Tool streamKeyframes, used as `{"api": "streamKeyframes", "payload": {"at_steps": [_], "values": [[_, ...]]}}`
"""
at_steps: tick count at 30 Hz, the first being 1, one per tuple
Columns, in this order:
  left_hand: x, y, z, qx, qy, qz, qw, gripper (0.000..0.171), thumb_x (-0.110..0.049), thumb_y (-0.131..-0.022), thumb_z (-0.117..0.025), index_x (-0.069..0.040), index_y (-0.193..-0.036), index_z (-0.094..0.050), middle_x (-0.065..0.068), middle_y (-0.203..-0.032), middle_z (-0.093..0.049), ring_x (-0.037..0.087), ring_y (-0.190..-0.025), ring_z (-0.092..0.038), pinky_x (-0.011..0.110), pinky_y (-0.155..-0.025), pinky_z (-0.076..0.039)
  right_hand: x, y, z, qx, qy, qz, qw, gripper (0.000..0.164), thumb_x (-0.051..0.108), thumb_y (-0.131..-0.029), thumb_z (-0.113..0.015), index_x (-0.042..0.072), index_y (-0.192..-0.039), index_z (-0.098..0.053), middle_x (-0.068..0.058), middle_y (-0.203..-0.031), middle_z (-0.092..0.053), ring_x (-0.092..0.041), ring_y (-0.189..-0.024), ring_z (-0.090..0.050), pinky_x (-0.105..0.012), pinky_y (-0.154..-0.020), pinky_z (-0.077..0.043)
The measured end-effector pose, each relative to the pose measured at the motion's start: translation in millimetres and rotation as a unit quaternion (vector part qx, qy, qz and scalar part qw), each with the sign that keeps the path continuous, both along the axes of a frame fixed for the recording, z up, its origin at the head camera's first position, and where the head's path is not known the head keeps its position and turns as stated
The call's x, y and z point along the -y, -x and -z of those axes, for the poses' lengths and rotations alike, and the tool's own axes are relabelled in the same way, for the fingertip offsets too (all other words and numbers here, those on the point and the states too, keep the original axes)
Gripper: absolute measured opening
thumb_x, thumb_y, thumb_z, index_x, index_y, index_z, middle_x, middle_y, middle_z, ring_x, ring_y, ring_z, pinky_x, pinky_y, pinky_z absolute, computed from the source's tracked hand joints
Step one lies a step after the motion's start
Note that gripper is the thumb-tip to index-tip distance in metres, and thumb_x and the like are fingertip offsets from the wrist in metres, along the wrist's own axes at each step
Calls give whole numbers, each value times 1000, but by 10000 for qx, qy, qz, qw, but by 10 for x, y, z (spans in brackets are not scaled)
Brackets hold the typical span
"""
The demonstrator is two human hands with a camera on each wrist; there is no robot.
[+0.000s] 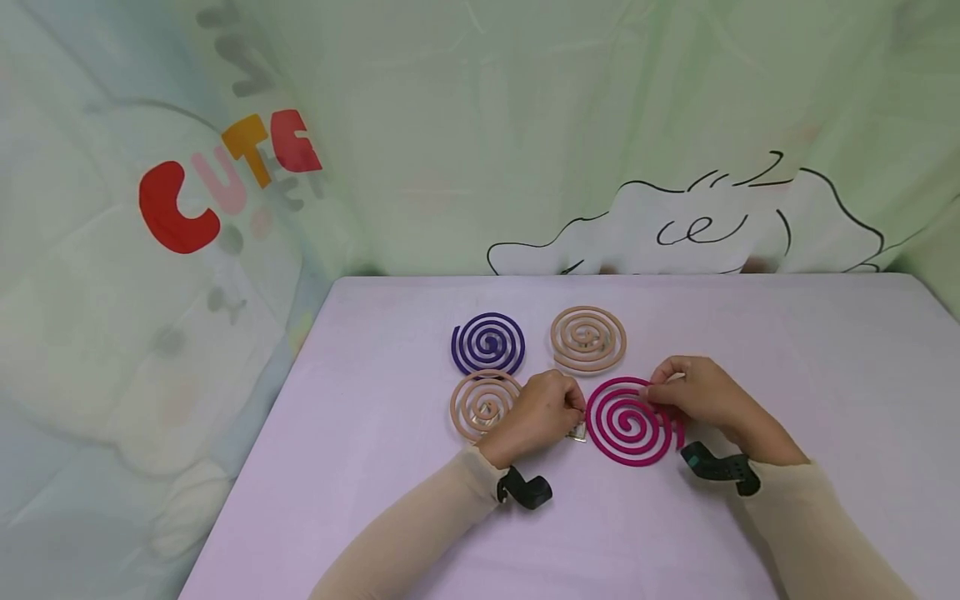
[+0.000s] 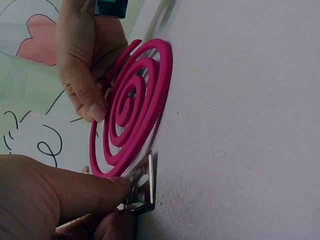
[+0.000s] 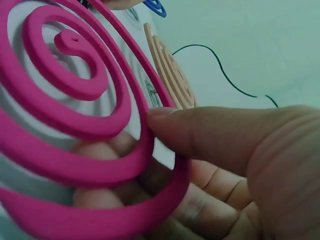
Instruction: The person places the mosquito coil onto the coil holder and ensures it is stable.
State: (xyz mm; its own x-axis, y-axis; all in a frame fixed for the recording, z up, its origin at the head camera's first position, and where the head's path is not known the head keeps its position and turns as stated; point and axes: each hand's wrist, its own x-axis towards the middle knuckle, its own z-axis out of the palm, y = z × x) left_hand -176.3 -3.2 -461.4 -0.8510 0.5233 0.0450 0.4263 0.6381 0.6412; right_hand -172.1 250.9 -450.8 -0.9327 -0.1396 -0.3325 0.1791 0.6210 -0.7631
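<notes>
A magenta mosquito coil [image 1: 630,462] is raised and tilted above the table, its spiral facing up. My right hand [image 1: 705,396] pinches its outer ring between thumb and fingers, as the right wrist view shows close up. To its left, my left hand [image 1: 536,417] pinches a small metal coil stand [image 2: 146,192] between thumb and finger, low over the tabletop. In the left wrist view the stand is right by the coil's lower edge; whether they touch I cannot tell. Left of that hand lies a beige coil [image 1: 454,408], partly hidden by the wrist, with metal under its middle.
A dark purple coil [image 1: 491,343] lies behind the near beige coil, their edges meeting. Another beige coil [image 1: 587,367] is at the back, behind the magenta one. The pale table [image 1: 825,358] ends against a printed curtain [image 1: 480,150] at the back and left.
</notes>
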Motion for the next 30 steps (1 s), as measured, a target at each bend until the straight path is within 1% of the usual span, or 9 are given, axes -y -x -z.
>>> {"api": "streamKeyframes", "payload": {"at_steps": [3, 7, 10, 14, 16, 20, 25, 30], "values": [[0, -4, 1, 28, -39, -1, 10000, 14, -1, -84, -75, -13, -77, -74, -12, -69, -62, 0, -68, -51, 13, -62, -43, -22, 3, 37, 108, 162, 73, 9998, 33, 26, -97, -72, -2, -110, -59, -6, -82, -70, -21, -71, -61, -30, -60, -54], [-4, -9, 6, 54, -62, -21, 10000, 14, -2, -86, -75, -13, -77, -74, -12, -70, -61, 0, -67, -51, 13, -62, -43, -55, -4, 77, 234, 439, 70, 9987, 50, 28, -96, -75, -4, -130, -56, -8, -90, -75, -21, -76, -65, -29, -66, -57], [-4, -11, 5, 39, -47, -36, 10000, 13, -3, -86, -75, -14, -78, -74, -12, -69, -60, -1, -67, -50, 13, -61, -43, -71, -23, 89, 354, 864, -23, 9956, 61, 25, -94, -78, -5, -140, -52, -10, -94, -77, -22, -80, -71, -29, -72, -60], [-5, -14, 1, 26, -44, -50, 10000, 13, -3, -85, -75, -14, -78, -74, -12, -69, -59, -1, -67, -50, 13, -61, -42, -98, -43, 113, 460, 1458, -192, 9881, 62, 19, -93, -79, -8, -141, -52, -12, -99, -78, -23, -85, -75, -30, -76, -62], [-5, -19, -5, 23, -61, -39, 10000, 13, -3, -85, -75, -14, -78, -74, -12, -70, -59, -1, -68, -50, 13, -62, -42, -114, -45, 132, 481, 1640, -211, 9851, 62, 18, -93, -79, -9, -141, -51, -13, -102, -78, -24, -87, -76, -32, -77, -63], [3, -30, -3, 5, -92, 2, 10000, 11, -5, -87, -75, -14, -80, -74, -12, -74, -58, -2, -70, -49, 13, -64, -41, -146, -49, 161, 491, 1767, -147, 9829, 62, 18, -94, -78, -8, -143, -50, -12, -105, -78, -24, -89, -76, -32, -79, -63], [22, -37, -13, 38, -206, -49, 9998, 7, -8, -89, -75, -14, -86, -74, -9, -80, -58, 0, -73, -49, 14, -66, -41, -182, -58, 173, 410, 1893, -22, 9811, 61, 17, -96, -76, -8, -145, -48, -7, -104, -79, -21, -90, -75, -30, -80, -62], [31, -39, -29, 306, -502, -186, 9981, 7, -6, -90, -73, -13, -89, -72, -5, -89, -65, -3, -77, -57, 14, -70, -46, -201, -78, 176, 292, 2098, 123, 9772, 60, 16, -98, -74, -8, -145, -46, -3, -98, -79, -19, -87, -75, -27, -81, -61]]}}
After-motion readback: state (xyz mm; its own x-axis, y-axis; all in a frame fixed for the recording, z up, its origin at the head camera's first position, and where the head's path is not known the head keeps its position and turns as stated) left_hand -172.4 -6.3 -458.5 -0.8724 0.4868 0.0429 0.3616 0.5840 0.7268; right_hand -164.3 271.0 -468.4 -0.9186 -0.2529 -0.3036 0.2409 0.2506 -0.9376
